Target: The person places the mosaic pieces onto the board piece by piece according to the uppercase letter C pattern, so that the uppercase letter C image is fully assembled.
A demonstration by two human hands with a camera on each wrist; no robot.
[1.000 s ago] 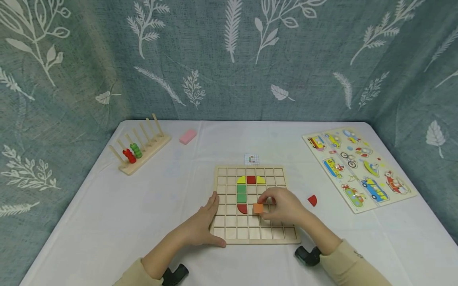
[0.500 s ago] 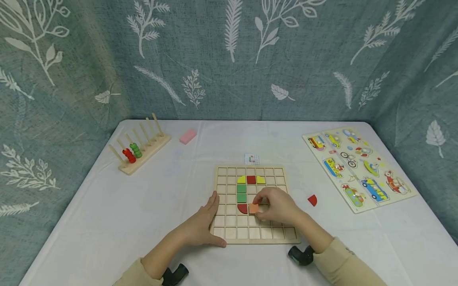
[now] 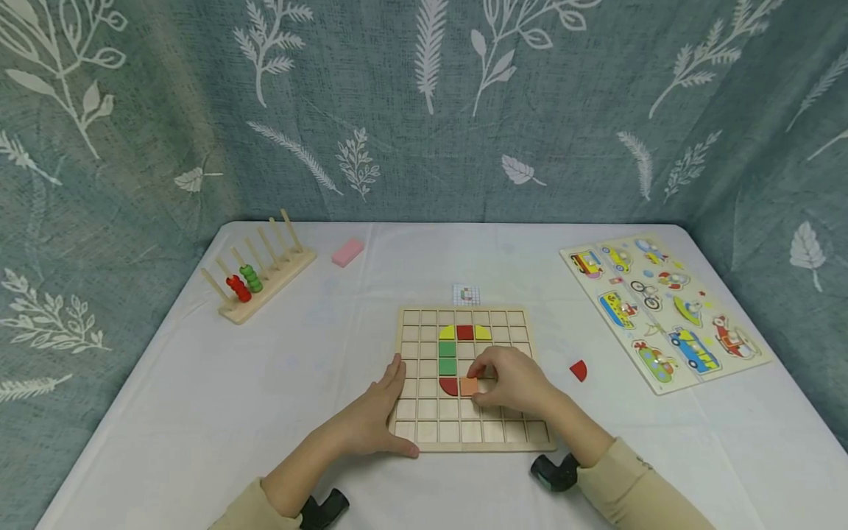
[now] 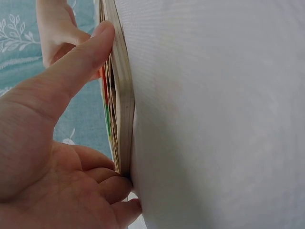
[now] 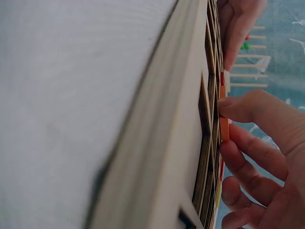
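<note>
A wooden grid board (image 3: 439, 432) lies on the table. My left hand (image 3: 366, 418) is spread against its left side, with the thumb at the near edge; in the left wrist view the thumb (image 4: 78, 64) lies along that edge. My right hand (image 3: 517, 383) pinches an orange square tile (image 3: 467, 386) between thumb and fingers. The tile sits at a cell right beside the red quarter-circle (image 3: 449, 386); the right wrist view shows the orange tile (image 5: 224, 128) edge-on at the grid. Two green squares (image 3: 447, 358), a red square (image 3: 465, 333) and two yellow pieces (image 3: 483, 334) fill other cells.
A small pattern card (image 3: 467, 295) lies behind the board, and a loose red quarter piece (image 3: 578, 370) to its right. A picture puzzle board (image 3: 662, 309) lies far right. A peg stand (image 3: 271, 288) with red and green beads and a pink block (image 3: 347, 252) are back left.
My right hand has moved slightly left with the orange tile, bringing it down beside the red quarter-circle. Over the last half second it has barely shifted. The left hand has stayed still.
</note>
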